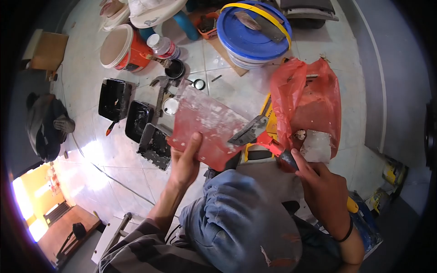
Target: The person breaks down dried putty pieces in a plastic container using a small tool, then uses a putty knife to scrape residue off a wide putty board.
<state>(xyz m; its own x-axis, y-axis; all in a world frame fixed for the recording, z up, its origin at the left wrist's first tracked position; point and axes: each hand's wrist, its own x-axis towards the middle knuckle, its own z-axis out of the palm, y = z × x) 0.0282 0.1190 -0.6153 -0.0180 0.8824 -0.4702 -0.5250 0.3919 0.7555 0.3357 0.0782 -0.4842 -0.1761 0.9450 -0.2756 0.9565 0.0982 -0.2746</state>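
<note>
My left hand (186, 159) grips the lower left edge of a red board (205, 125) smeared with whitish-grey residue, its thumb on top. In my right hand (321, 191) is a scraper with a red and black handle (275, 148). Its grey-coated blade (249, 130) lies against or just over the board's right edge; contact is hard to tell. Under the scraper, a yellow tool (268, 118) is partly hidden on the floor. Right of it lies a red plastic bag (318, 104) with a whitish flat piece (316, 145) on it.
Black trays (139, 120) and a hammer (160, 93) lie left of the board. Beyond are an orange bucket (123, 50), a white bottle (163, 47) and a blue-lidded bucket (252, 36). A cable (107, 175) crosses the floor at left. A wall (396, 68) stands at right.
</note>
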